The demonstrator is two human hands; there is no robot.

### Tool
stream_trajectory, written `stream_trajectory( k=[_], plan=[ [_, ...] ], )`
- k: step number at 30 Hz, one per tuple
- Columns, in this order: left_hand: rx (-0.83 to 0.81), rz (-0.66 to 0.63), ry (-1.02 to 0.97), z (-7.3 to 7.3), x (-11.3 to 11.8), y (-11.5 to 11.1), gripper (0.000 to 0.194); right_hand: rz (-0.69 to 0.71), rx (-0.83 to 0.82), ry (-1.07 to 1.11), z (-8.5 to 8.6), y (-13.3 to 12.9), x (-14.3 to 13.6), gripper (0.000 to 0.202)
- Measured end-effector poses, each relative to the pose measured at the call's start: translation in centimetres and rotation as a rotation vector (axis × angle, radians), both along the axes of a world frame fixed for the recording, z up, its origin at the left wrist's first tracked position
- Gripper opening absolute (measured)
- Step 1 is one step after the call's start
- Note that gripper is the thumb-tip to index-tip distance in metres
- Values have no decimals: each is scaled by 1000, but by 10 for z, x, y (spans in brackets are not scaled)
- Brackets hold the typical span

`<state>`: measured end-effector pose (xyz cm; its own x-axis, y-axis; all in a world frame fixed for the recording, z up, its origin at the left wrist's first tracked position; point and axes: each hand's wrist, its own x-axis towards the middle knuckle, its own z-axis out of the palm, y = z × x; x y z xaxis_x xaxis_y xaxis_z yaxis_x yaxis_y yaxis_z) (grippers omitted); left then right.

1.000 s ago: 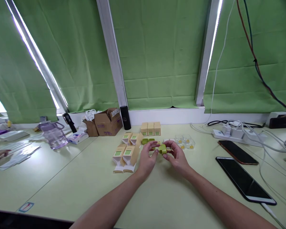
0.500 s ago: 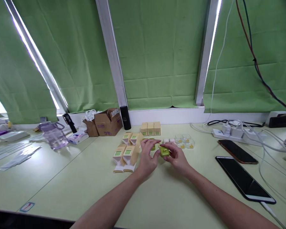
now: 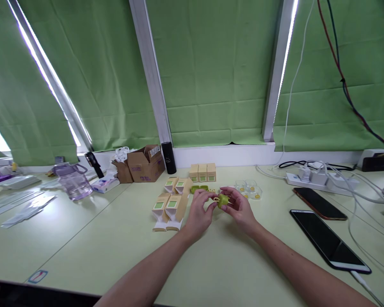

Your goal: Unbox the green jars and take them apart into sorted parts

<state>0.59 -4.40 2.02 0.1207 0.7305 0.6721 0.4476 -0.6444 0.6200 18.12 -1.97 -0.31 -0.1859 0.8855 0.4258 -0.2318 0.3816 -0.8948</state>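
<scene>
A small olive-green case (image 3: 223, 201) is held up over the table between both hands. My left hand (image 3: 201, 211) pinches its left side, where a small pale loop sticks out. My right hand (image 3: 241, 209) grips its right side with thumb and fingers. Just behind my left hand lie green cases (image 3: 199, 188), with tiny yellowish pieces (image 3: 212, 190) beside them. Open cardboard boxes with green labels (image 3: 172, 203) lie to the left of my left hand. Clear round containers (image 3: 255, 192) with yellow bits inside sit behind my right hand.
Three closed small boxes (image 3: 202, 172) stand near the wall. At the back left are a brown carton (image 3: 145, 164), a black cylinder (image 3: 168, 158) and a purple jug (image 3: 73, 182). Two phones (image 3: 328, 241), a power strip (image 3: 323, 182) and cables occupy the right side.
The green case has been tilted, so its side and a pale loop now show. Both hands have shifted slightly, uncovering the green cases and tiny pieces behind.
</scene>
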Motion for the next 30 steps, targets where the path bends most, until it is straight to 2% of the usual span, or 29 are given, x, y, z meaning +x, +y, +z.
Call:
stream_trajectory(
  k=[9,30],
  plan=[
    [51,36,45,5,1,-4,14,24,-1,10,3,-3,1,51],
    [-28,56,-67,-4,1,2,8,81,-10,43,0,-4,-2,47]
  ],
)
